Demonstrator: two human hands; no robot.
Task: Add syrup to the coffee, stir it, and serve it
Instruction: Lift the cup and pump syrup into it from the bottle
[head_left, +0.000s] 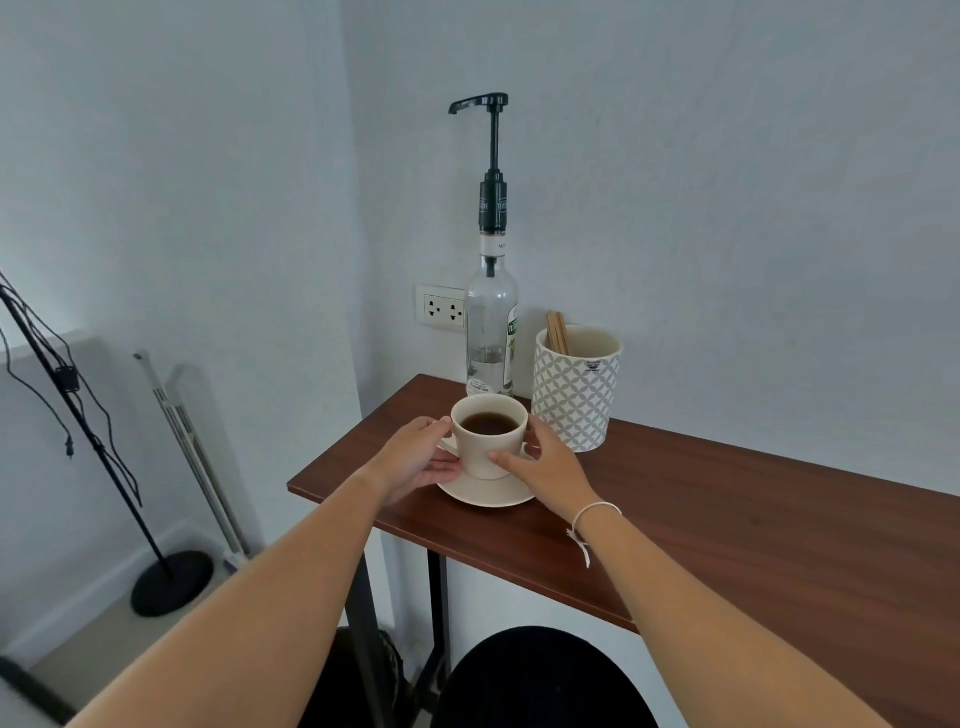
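**Two-Hand Grip on Cup and Saucer, Ahead of Syrup Dosing**

Both hands close on the cup assembly. The left hand (421, 457) curls at the handle side, fingers touching the saucer (485, 493) and the cup wall. The right hand (545, 457) wraps the opposite wall of the cup (488, 452), thumb across its front. This paired grip probably serves to steady or shift the near-full cup without spilling.

The cup sits on its saucer near the left end of the table (727, 519), just in front of the syrup bottle (491, 332). The pump spout (467, 104) overhangs to the left, high above, so the cup likely needs aligning beneath it.

Materials:
- Cup and saucer: matte cream ceramic; dark coffee (488, 423).
- Bottle: clear glass, tall, liquid level low; black plastic pump.
- Holder (574, 395): cylindrical, patterned ceramic, containing flat wooden stirrers (557, 332).
- Table: dark wood-grain top.
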